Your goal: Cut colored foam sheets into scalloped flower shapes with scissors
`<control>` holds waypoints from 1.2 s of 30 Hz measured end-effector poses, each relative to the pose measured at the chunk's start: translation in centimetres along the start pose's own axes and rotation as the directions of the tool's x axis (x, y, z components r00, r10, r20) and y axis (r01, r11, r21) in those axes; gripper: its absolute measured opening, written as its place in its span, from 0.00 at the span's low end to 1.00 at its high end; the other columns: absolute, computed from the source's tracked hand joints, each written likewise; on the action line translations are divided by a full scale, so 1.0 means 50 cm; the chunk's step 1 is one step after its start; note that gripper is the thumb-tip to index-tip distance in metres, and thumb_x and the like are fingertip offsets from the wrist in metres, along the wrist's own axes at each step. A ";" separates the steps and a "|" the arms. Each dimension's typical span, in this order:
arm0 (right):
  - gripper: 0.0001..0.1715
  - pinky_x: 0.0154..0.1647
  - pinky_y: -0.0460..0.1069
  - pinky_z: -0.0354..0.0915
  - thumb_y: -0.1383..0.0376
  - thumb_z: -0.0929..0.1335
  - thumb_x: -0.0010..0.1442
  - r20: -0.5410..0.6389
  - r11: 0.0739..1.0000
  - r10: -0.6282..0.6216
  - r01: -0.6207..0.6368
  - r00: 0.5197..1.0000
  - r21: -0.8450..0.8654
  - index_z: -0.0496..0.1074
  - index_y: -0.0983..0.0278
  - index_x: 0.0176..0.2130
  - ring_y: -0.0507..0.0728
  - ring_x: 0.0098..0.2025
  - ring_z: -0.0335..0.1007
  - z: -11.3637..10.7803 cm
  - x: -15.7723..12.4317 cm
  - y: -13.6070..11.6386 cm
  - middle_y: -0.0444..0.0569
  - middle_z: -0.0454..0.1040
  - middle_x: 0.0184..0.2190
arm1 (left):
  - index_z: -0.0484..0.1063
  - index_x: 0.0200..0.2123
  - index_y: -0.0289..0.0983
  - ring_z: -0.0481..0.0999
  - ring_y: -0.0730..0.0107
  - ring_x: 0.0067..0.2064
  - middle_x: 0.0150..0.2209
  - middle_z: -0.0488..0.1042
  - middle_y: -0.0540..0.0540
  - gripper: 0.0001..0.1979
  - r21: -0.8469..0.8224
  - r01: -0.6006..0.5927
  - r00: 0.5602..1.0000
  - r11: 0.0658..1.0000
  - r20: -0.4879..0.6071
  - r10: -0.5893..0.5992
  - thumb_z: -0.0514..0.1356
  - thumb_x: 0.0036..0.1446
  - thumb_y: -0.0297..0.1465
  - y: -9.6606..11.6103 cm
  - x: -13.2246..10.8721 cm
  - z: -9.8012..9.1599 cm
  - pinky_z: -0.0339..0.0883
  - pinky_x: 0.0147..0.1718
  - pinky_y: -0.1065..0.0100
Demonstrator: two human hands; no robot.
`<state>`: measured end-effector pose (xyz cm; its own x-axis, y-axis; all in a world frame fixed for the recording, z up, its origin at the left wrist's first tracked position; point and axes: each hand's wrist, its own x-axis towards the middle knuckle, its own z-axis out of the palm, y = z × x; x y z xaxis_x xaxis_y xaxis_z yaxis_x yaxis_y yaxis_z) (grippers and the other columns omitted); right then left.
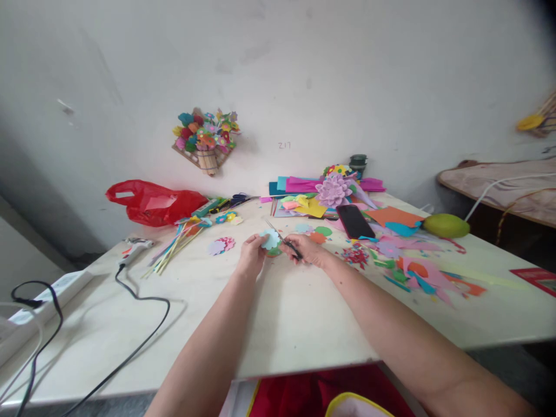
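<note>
My left hand [253, 253] pinches a light blue paper flower [270, 238] with a scalloped edge, held just above the table. My right hand [304, 248] grips a pair of scissors [292, 248] with dark handles, and the blades point up and left beside the flower's right edge. Below the blue flower a green piece [274, 251] shows in part. To the left lie lilac and pink flower cut-outs [221, 246]. Behind my right hand, green and orange round pieces [319, 236] rest on the table.
Scraps [419, 269] and a black phone [355, 222] lie right, near a green-yellow fruit [446, 225]. A red plastic bag [158, 202], thin sticks [176, 249] and a glue gun [135, 252] with a trailing cord are left. A power strip [56, 294] sits at the left edge.
</note>
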<state>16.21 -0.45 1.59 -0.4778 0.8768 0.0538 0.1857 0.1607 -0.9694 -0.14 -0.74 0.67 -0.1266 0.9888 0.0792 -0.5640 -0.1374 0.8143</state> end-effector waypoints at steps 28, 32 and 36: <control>0.18 0.17 0.42 0.53 0.69 0.72 0.43 -0.207 0.964 -0.011 0.066 0.978 0.259 0.70 0.64 0.37 0.49 0.21 0.65 -0.034 0.018 0.025 0.41 0.71 0.21 | 0.70 0.20 0.33 0.69 0.74 0.21 0.19 0.72 0.49 0.12 0.184 0.072 0.985 0.980 0.144 -0.099 0.71 0.34 0.30 0.003 0.002 -0.019 0.63 0.22 0.71; 0.19 0.17 0.42 0.53 0.67 0.72 0.43 -0.225 0.956 -0.045 0.108 0.973 0.274 0.70 0.65 0.38 0.49 0.21 0.66 -0.036 0.019 0.025 0.41 0.70 0.20 | 0.72 0.21 0.33 0.71 0.72 0.22 0.20 0.74 0.47 0.12 0.276 0.082 0.967 0.958 0.211 -0.143 0.70 0.35 0.32 -0.001 0.005 -0.027 0.64 0.24 0.69; 0.23 0.16 0.42 0.52 0.65 0.74 0.40 -0.199 0.954 -0.047 0.103 0.979 0.281 0.70 0.65 0.38 0.50 0.21 0.66 -0.034 0.020 0.025 0.40 0.69 0.20 | 0.72 0.21 0.34 0.70 0.72 0.22 0.20 0.74 0.47 0.11 0.339 0.101 0.953 0.935 0.236 -0.189 0.70 0.36 0.32 -0.005 0.006 -0.030 0.63 0.23 0.69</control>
<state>17.43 1.40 0.83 -0.3054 0.9410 0.1458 -0.1134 0.1161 -0.9867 -1.29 -0.50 -0.37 0.1785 0.9823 0.0572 -0.2634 -0.0083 0.9646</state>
